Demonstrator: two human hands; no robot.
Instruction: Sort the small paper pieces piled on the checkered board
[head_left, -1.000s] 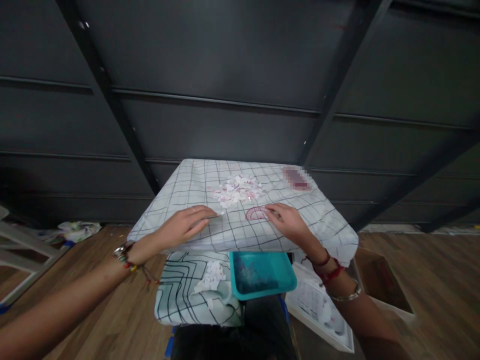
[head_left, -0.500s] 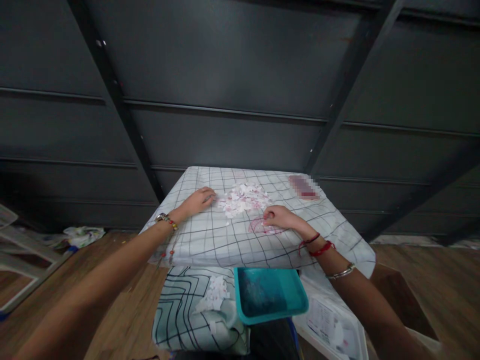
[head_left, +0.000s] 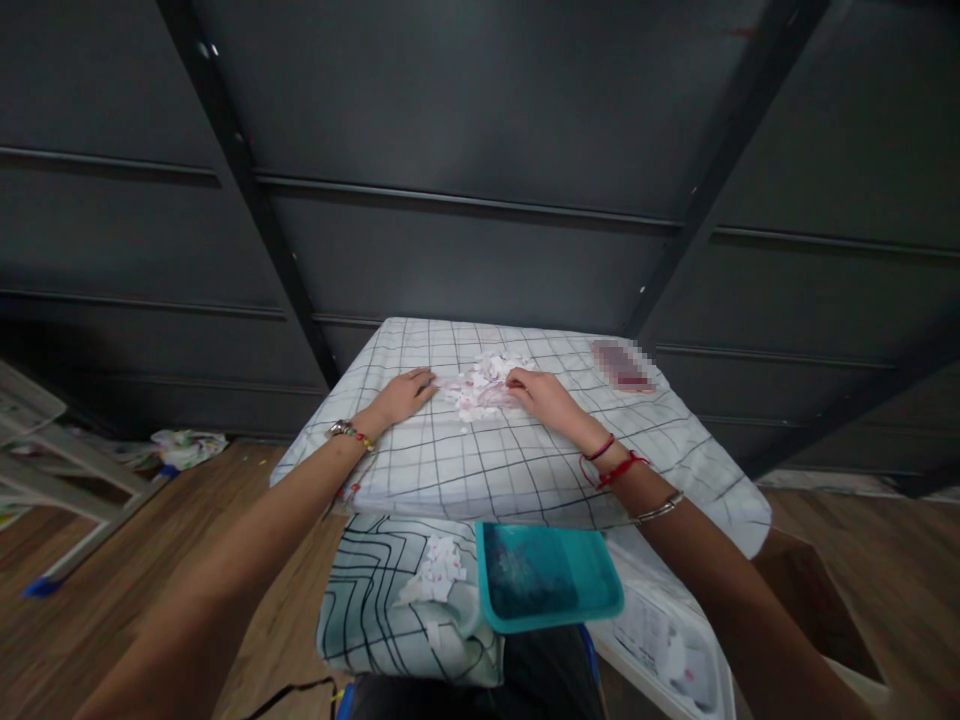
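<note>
A loose pile of small white scraps (head_left: pixel 480 385) with reddish marks lies on the checked cloth (head_left: pixel 450 465) that covers the table. At its left edge, my left hand (head_left: pixel 406 395) rests with fingers stretched out, the tips touching the outermost scraps. My right hand (head_left: pixel 546 402) is at the pile's right side, thumb and fingers pinched together. A blurred pinkish, thread-like patch shows by its fingertips; what exactly they grip is too small to tell.
Nearer me are a teal tray (head_left: pixel 551 615), a folded checked cloth (head_left: pixel 375 600) with more white scraps (head_left: pixel 441 568), and a clear plastic box (head_left: pixel 660 640). A pixelated flat object (head_left: pixel 622 366) lies at the table's back right. Dark panels (head_left: pixel 465 260) stand behind.
My right hand has moved forward and left from a reddish tangle on the cloth to the pile. The pile looks more drawn together. My left hand stays at the left edge; the view has shifted slightly.
</note>
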